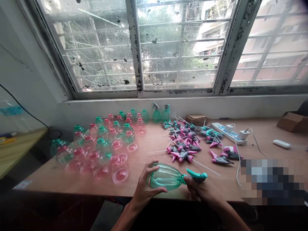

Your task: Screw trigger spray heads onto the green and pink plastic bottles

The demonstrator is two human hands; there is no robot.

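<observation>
A green see-through spray bottle (166,176) lies sideways in the air over the table's front edge. Its base is in my left hand (143,183), fingers curled around the bottom and thumb along the near side. At the neck, my right hand (201,189) grips the green trigger sprayer head (196,175), which sits at the bottle's mouth. Whether the collar is fully tight I cannot tell. Beyond my hands lies a pile of loose pink, green and grey sprayer heads (184,146), some with thin white tubes.
Many open pink and green bottles (103,146) stand on the left of the wooden table (149,141). Two green bottles with sprayers (156,115) stand by the wall. A power strip (228,133) with cords, a cardboard box (292,121) and a white object (281,144) are at right.
</observation>
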